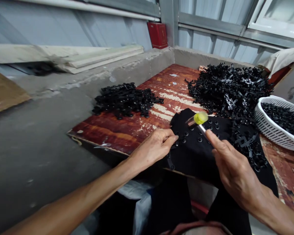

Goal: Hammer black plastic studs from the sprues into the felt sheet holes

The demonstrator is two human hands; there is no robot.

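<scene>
My right hand (231,168) is closed round the metal handle of a small hammer with a yellow head (200,118), held just above a black cloth (196,143) on the worn red board (137,127). Small black plastic rings (186,134) lie scattered on that cloth. My left hand (156,145) rests at the cloth's left edge, fingers pinched on a small black part I can barely make out. The hammer head is blurred.
A heap of black plastic pieces (124,99) lies at the board's left, a bigger heap (230,86) at the back right. A white slotted basket (271,130) of black parts stands at right. Concrete ledge, planks (88,58) and a red box (158,34) behind.
</scene>
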